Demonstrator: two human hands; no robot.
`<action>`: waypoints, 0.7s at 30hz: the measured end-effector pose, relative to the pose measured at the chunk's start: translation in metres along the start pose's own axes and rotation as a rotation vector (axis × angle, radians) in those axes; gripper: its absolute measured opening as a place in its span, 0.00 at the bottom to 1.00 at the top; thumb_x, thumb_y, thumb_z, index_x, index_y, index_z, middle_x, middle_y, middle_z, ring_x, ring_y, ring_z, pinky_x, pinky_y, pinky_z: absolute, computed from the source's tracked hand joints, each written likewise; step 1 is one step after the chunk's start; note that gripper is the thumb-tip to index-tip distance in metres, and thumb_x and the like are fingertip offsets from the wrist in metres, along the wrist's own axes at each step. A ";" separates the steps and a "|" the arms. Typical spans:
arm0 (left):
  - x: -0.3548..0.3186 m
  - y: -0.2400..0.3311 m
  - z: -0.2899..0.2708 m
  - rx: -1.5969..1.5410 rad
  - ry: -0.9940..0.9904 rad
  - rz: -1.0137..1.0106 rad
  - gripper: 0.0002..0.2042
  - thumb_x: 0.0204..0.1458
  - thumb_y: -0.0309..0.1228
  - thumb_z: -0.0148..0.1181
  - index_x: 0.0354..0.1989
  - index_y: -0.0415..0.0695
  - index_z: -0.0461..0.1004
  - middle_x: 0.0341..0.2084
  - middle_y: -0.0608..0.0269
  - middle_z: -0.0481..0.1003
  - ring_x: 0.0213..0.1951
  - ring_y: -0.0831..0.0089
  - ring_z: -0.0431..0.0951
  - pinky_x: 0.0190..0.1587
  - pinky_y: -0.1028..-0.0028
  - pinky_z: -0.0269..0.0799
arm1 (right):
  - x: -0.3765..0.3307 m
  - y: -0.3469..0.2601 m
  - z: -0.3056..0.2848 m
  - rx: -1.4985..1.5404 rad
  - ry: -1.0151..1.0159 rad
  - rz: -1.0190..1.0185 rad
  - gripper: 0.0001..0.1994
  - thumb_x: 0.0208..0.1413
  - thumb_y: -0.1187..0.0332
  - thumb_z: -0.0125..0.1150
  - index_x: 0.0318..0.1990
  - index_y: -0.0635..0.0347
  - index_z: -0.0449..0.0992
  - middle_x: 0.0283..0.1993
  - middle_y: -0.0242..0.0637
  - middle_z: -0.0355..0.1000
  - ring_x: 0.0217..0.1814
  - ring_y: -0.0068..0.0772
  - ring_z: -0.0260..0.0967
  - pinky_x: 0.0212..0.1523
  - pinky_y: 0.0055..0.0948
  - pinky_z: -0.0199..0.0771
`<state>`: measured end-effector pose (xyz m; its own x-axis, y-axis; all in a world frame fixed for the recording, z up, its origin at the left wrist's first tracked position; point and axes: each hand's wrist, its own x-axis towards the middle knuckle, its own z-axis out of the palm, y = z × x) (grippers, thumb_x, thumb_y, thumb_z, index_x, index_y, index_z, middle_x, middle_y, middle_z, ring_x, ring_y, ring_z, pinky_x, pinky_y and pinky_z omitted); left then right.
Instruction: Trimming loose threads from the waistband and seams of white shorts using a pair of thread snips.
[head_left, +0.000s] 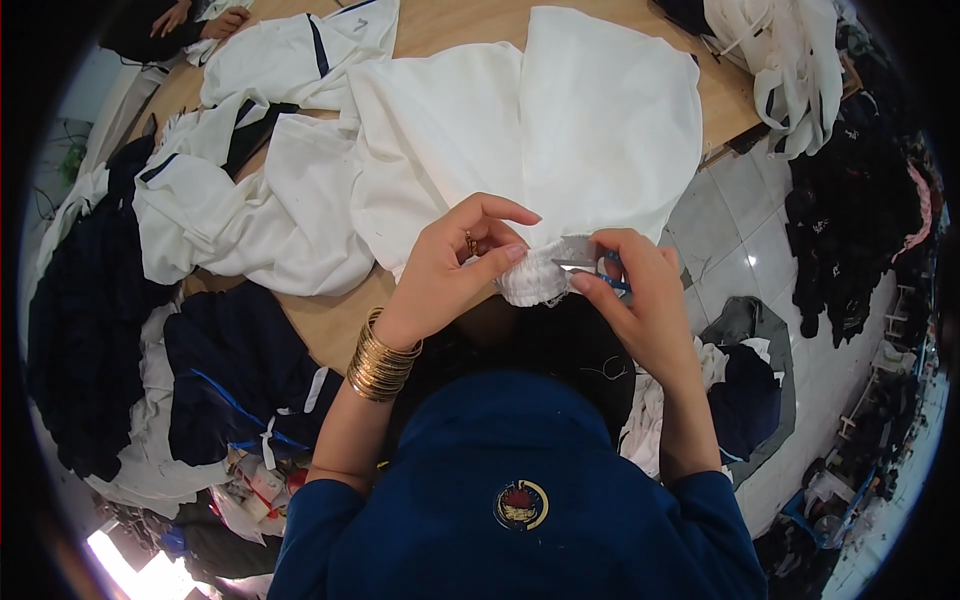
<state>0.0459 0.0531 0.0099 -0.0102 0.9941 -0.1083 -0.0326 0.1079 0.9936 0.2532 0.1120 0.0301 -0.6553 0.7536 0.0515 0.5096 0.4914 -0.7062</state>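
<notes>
White trousers (610, 120) lie spread on the table, their two wide legs pointing away from me. Their gathered elastic waistband (532, 280) comes over the near edge toward my body, with loose threads along its rim. My left hand (455, 262), bangles at its wrist, is closed on the left side of the waistband, the index finger stretched above the cloth. In my right hand (645, 295) are small thread snips (614, 272) with blue handles. Their metal blades point left, against the waistband. The fingers partly hide the snips.
More white garments (290, 190) with dark trim pile up on the table (430, 28) to the left. Dark blue clothes (240, 360) heap at the lower left. White cloth (790, 60) hangs off the far right corner. Another person's hand (225, 22) rests at the far left.
</notes>
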 end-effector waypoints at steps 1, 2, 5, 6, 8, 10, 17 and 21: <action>-0.001 0.000 -0.001 0.003 -0.003 0.003 0.13 0.51 0.24 0.57 0.46 0.40 0.69 0.28 0.66 0.74 0.29 0.85 0.70 0.34 0.84 0.64 | 0.001 0.000 0.003 -0.054 0.063 -0.030 0.17 0.48 0.58 0.63 0.41 0.56 0.70 0.33 0.30 0.69 0.33 0.28 0.64 0.39 0.30 0.53; -0.001 0.000 -0.001 0.005 -0.007 0.006 0.13 0.51 0.24 0.56 0.46 0.40 0.69 0.28 0.66 0.74 0.30 0.85 0.70 0.34 0.84 0.64 | 0.001 0.000 0.005 -0.108 0.126 -0.059 0.16 0.48 0.58 0.63 0.41 0.55 0.70 0.33 0.29 0.69 0.32 0.28 0.64 0.39 0.30 0.52; -0.001 -0.001 -0.001 -0.045 -0.003 0.008 0.13 0.51 0.25 0.56 0.46 0.40 0.69 0.28 0.65 0.74 0.30 0.85 0.71 0.35 0.84 0.64 | 0.003 0.004 0.011 -0.179 0.171 -0.148 0.15 0.47 0.58 0.63 0.39 0.53 0.71 0.31 0.27 0.69 0.31 0.27 0.63 0.39 0.31 0.51; -0.001 -0.001 -0.001 -0.045 -0.003 0.008 0.13 0.51 0.25 0.56 0.46 0.40 0.69 0.28 0.65 0.74 0.30 0.85 0.71 0.35 0.84 0.64 | 0.003 0.004 0.011 -0.179 0.171 -0.148 0.15 0.47 0.58 0.63 0.39 0.53 0.71 0.31 0.27 0.69 0.31 0.27 0.63 0.39 0.31 0.51; -0.001 -0.001 -0.001 -0.075 -0.007 0.014 0.12 0.52 0.22 0.55 0.46 0.40 0.69 0.27 0.67 0.73 0.31 0.86 0.70 0.36 0.84 0.66 | 0.003 0.005 0.011 -0.260 0.183 -0.226 0.14 0.47 0.56 0.63 0.36 0.52 0.72 0.28 0.25 0.68 0.29 0.26 0.62 0.38 0.32 0.51; -0.001 -0.001 0.000 -0.089 -0.004 0.012 0.12 0.52 0.22 0.55 0.46 0.40 0.69 0.27 0.67 0.73 0.31 0.86 0.70 0.35 0.84 0.65 | 0.004 0.008 0.014 -0.285 0.195 -0.240 0.14 0.46 0.56 0.62 0.36 0.52 0.72 0.27 0.24 0.67 0.29 0.26 0.62 0.38 0.32 0.51; -0.001 -0.002 0.000 -0.087 -0.005 0.002 0.12 0.52 0.23 0.55 0.45 0.40 0.69 0.26 0.68 0.73 0.30 0.87 0.69 0.34 0.85 0.65 | 0.006 0.007 0.016 -0.369 0.231 -0.277 0.13 0.46 0.55 0.62 0.34 0.50 0.72 0.25 0.23 0.64 0.27 0.25 0.59 0.38 0.32 0.51; -0.002 0.000 0.000 -0.076 -0.015 -0.022 0.14 0.51 0.25 0.57 0.46 0.39 0.69 0.28 0.66 0.74 0.29 0.85 0.69 0.35 0.84 0.63 | 0.007 0.008 0.017 -0.354 0.232 -0.286 0.12 0.46 0.55 0.62 0.33 0.49 0.72 0.24 0.23 0.63 0.26 0.25 0.59 0.37 0.32 0.51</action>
<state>0.0456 0.0516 0.0105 0.0060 0.9917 -0.1287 -0.1088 0.1286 0.9857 0.2431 0.1138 0.0132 -0.6758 0.6245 0.3915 0.5119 0.7798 -0.3603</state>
